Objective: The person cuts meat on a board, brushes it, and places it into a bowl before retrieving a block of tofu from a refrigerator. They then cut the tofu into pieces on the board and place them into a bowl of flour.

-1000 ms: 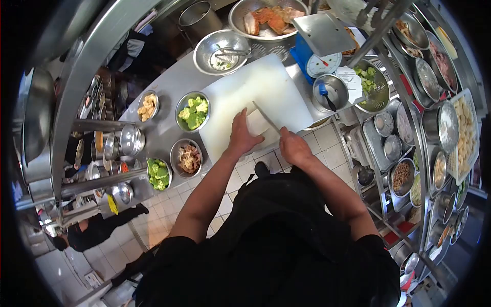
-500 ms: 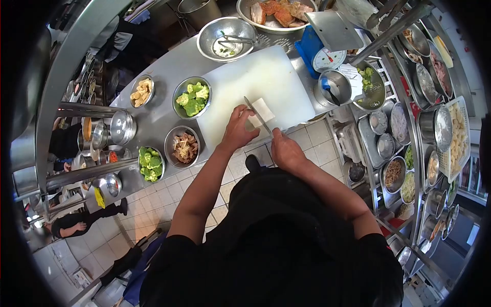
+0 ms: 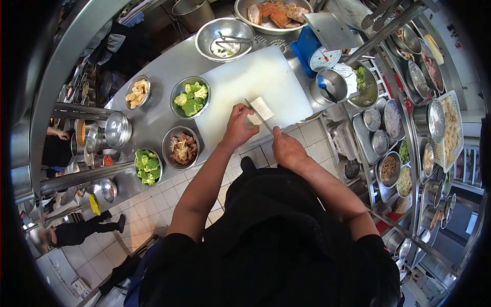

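A pale rectangular block that looks like tofu lies near the front edge of the white cutting board. My right hand is closed round the handle of a knife, whose narrow blade slants across the block. On the block's left side, my left hand has its fingers bent and thumb tucked in, gripping the block beside the blade. The fingertips are very close to the blade and partly cover the block's left end. How deep the blade sits cannot be made out.
Bowls of broccoli, meat strips and pale yellow slices stand left of the board. A metal bowl with tongs is behind it. A blue scale and a pot stand right. Shelves of food containers line the right side.
Both hands, the knife and the block keep nearly the same places. The whole view has shifted slightly. At the far left, a person's hand has come into clearer view.
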Available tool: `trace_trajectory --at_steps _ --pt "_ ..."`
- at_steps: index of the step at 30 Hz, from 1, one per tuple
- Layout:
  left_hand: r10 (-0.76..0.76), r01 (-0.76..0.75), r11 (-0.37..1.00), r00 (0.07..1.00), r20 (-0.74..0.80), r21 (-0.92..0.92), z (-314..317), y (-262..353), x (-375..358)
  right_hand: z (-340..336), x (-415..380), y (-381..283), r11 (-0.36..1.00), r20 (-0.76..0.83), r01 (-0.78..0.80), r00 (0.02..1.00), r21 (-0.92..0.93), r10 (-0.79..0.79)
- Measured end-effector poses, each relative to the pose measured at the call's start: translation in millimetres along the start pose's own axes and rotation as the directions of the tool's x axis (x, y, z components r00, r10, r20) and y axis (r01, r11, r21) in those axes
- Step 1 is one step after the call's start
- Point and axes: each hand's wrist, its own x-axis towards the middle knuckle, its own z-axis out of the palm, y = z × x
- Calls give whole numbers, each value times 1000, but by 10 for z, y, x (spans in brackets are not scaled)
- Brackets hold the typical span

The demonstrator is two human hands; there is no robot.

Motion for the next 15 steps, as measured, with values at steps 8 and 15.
trace_trajectory --at_steps 8,15 --pt "64 -65 998 995 -77 -7 87 -71 -24 585 329 244 998 -57 68 996 -4 -68" --pt "25 -24 1000 996 -83 6 116 -94 -37 428 284 121 999 -35 6 999 34 -4"
